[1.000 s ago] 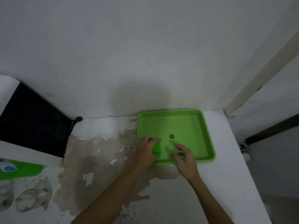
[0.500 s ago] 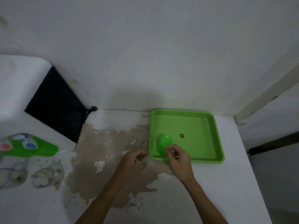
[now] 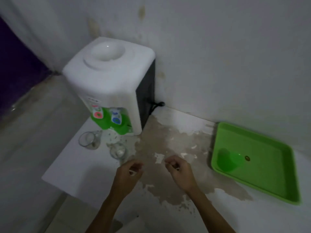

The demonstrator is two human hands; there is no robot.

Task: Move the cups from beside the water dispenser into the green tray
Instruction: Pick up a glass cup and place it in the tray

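A green cup (image 3: 226, 161) stands in the near-left corner of the green tray (image 3: 269, 167) at the right. Two clear glass cups sit in front of the white water dispenser (image 3: 109, 81): one (image 3: 88, 140) at the left, one (image 3: 118, 152) closer to me. My left hand (image 3: 128, 172) hovers just below and to the right of the nearer glass, fingers loosely curled, holding nothing. My right hand (image 3: 179, 170) hangs over the stained tabletop between the glasses and the tray, fingers also curled and empty.
The white table (image 3: 80, 174) has a large brown worn patch in the middle. Its left edge drops off near the glasses. A black cable (image 3: 156, 105) runs behind the dispenser along the wall.
Both hands have left the tray and moved left toward the glasses. The green cup stays in the tray. My view has swung left, bringing the whole dispenser into sight.
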